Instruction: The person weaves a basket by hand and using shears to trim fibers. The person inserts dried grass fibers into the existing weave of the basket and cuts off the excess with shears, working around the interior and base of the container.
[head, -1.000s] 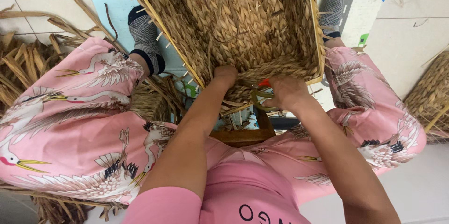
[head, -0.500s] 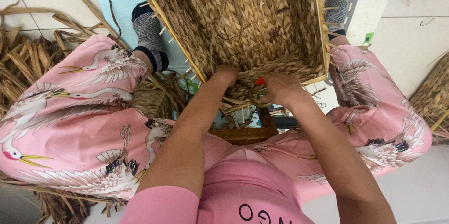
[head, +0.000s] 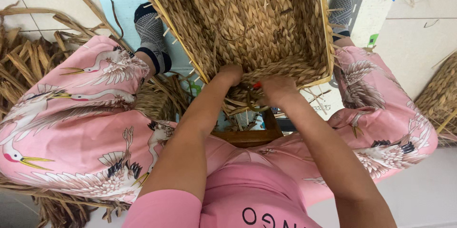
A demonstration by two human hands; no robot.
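Observation:
A large woven straw basket (head: pixel 247 18) with a pale wooden frame lies tilted between my knees, its open side facing me. My left hand (head: pixel 230 74) presses on the near woven edge, fingers curled into the strands. My right hand (head: pixel 276 89) is closed around a small tool with a red tip (head: pixel 256 85) held against the same edge. Loose straw ends (head: pixel 238 106) hang below both hands.
A wooden stool (head: pixel 252 135) sits under me. Dried straw bundles (head: pixel 24 61) lie at the left, and another woven piece (head: pixel 440 94) rests at the right edge. My socked feet (head: pixel 152 37) rest on a pale blue mat over tiled floor.
The basket has shifted slightly right and toward me. Both hands stay at its near edge, working closer together.

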